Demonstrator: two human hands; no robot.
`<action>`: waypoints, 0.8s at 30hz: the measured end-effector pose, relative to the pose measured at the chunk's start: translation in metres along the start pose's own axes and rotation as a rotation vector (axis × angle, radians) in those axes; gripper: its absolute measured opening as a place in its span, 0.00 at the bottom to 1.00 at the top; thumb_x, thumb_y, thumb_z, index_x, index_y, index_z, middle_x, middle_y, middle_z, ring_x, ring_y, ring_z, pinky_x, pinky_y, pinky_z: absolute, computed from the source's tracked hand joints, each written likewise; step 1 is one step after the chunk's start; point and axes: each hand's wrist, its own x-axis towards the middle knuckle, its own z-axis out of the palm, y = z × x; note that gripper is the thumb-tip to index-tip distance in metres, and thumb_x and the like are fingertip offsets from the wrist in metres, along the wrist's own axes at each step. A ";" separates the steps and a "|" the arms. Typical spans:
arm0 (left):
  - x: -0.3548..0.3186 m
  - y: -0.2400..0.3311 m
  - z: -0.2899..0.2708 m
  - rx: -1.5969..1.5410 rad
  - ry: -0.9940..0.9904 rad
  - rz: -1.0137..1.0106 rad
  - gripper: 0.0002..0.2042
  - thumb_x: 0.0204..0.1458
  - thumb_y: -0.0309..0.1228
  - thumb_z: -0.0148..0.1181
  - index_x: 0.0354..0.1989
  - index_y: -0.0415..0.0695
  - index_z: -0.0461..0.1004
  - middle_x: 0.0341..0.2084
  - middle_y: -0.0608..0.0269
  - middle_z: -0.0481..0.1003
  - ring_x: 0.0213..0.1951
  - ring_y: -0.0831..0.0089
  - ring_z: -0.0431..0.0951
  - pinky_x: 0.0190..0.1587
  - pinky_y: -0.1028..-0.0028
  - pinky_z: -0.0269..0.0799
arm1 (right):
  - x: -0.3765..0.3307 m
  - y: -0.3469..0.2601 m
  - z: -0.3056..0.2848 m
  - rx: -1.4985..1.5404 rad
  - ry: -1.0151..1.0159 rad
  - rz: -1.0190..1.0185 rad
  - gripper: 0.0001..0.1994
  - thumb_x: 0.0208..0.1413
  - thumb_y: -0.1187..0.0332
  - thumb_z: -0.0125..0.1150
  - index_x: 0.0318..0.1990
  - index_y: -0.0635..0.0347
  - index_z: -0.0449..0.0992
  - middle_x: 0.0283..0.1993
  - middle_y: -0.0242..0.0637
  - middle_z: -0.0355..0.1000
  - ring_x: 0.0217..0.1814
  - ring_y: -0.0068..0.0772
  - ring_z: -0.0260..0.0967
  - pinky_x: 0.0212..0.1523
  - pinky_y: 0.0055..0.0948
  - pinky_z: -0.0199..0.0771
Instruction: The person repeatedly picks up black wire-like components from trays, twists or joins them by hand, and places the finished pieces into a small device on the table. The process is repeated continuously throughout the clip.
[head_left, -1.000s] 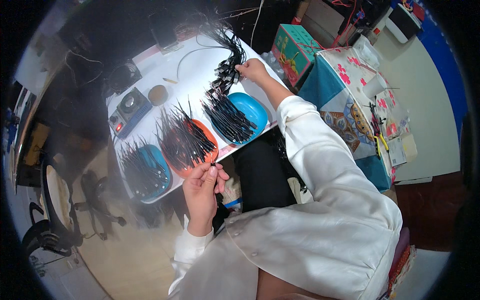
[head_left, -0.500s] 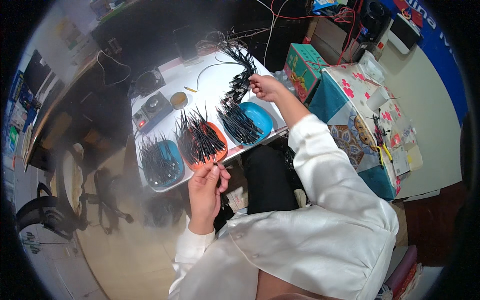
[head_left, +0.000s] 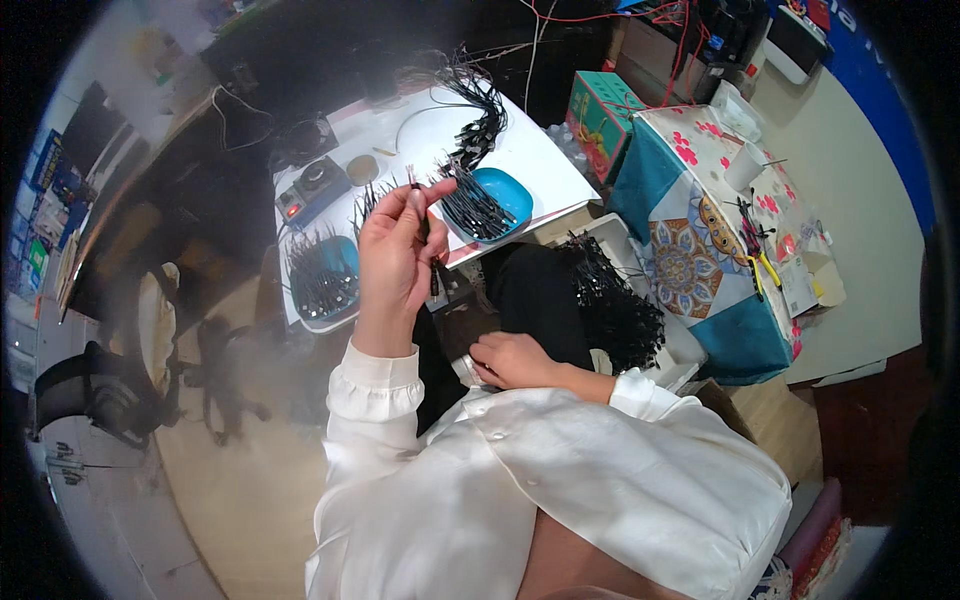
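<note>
My left hand (head_left: 392, 245) is raised in front of the table, thumb and fingers pinching a short black cable (head_left: 434, 277) whose thin end sticks up above the fingertips. My right hand (head_left: 515, 360) is low over my lap, with its fingers curled under; whatever lies in them is hidden. Just beyond my left hand, a blue tray (head_left: 513, 192) carries a bundle of black cables (head_left: 472, 208) along its left side. Another blue tray (head_left: 347, 252) on the left holds more black cables (head_left: 318, 280). Between these, my left hand hides most of a third pile.
A grey box with a red light (head_left: 312, 188) and a round tin (head_left: 362, 169) stand on the white table (head_left: 550, 170). Long black cables (head_left: 483, 125) lie at its back. Beside my right leg is a bin of black cables (head_left: 615, 305). Yellow-handled pliers (head_left: 768, 270) lie on the right-hand table.
My right hand has left the long cables at the table's back and come down to my lap. My left hand has risen, now covering the orange tray. The view has shifted slightly.
</note>
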 end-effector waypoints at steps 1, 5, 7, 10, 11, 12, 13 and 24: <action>-0.009 0.006 0.004 0.026 0.037 0.023 0.07 0.63 0.27 0.47 0.39 0.37 0.69 0.37 0.50 0.77 0.17 0.81 0.63 0.20 0.80 0.61 | -0.004 0.004 0.009 -0.037 -0.123 0.053 0.09 0.52 0.65 0.58 0.30 0.60 0.68 0.29 0.40 0.68 0.34 0.45 0.70 0.30 0.41 0.72; -0.045 0.011 0.011 0.154 0.099 0.175 0.06 0.63 0.25 0.46 0.39 0.35 0.69 0.27 0.55 0.76 0.15 0.85 0.59 0.19 0.85 0.52 | 0.001 0.005 0.012 0.039 -0.401 0.039 0.11 0.54 0.62 0.58 0.30 0.61 0.71 0.31 0.44 0.71 0.36 0.49 0.71 0.33 0.44 0.72; -0.059 0.009 0.007 0.206 0.163 0.207 0.06 0.62 0.25 0.47 0.39 0.35 0.69 0.26 0.57 0.76 0.16 0.85 0.59 0.19 0.86 0.52 | 0.018 0.001 -0.015 0.278 -0.262 0.155 0.16 0.54 0.55 0.61 0.29 0.60 0.74 0.28 0.43 0.71 0.31 0.46 0.71 0.31 0.39 0.71; -0.075 -0.003 0.003 0.257 0.132 0.215 0.07 0.62 0.25 0.48 0.40 0.35 0.70 0.27 0.56 0.76 0.16 0.85 0.60 0.19 0.86 0.53 | 0.044 -0.011 -0.075 0.664 0.217 0.206 0.10 0.57 0.64 0.61 0.35 0.63 0.76 0.28 0.30 0.72 0.30 0.18 0.67 0.31 0.24 0.69; -0.080 -0.008 0.004 0.260 0.130 0.196 0.07 0.63 0.26 0.48 0.40 0.35 0.71 0.27 0.55 0.76 0.16 0.85 0.60 0.19 0.86 0.54 | 0.055 -0.016 -0.093 0.753 0.267 0.220 0.10 0.59 0.65 0.59 0.37 0.64 0.76 0.28 0.25 0.70 0.30 0.13 0.64 0.31 0.20 0.67; -0.083 -0.013 0.004 0.284 0.135 0.155 0.07 0.62 0.26 0.48 0.40 0.35 0.71 0.27 0.55 0.76 0.16 0.85 0.61 0.19 0.86 0.54 | 0.065 -0.022 -0.108 0.911 0.311 0.116 0.10 0.60 0.66 0.58 0.39 0.65 0.75 0.29 0.25 0.70 0.30 0.11 0.64 0.31 0.17 0.66; -0.087 -0.018 0.005 0.283 0.110 0.151 0.07 0.62 0.26 0.48 0.40 0.35 0.71 0.27 0.55 0.76 0.17 0.85 0.61 0.19 0.86 0.54 | 0.070 -0.028 -0.124 0.950 0.264 0.191 0.09 0.60 0.67 0.57 0.41 0.64 0.75 0.33 0.25 0.70 0.32 0.13 0.64 0.33 0.16 0.65; -0.098 -0.026 0.014 0.254 0.087 0.030 0.09 0.63 0.28 0.48 0.42 0.34 0.70 0.29 0.55 0.78 0.21 0.79 0.72 0.24 0.82 0.64 | 0.080 -0.041 -0.126 0.982 0.187 0.198 0.05 0.57 0.74 0.61 0.37 0.67 0.74 0.32 0.32 0.74 0.32 0.15 0.69 0.33 0.17 0.70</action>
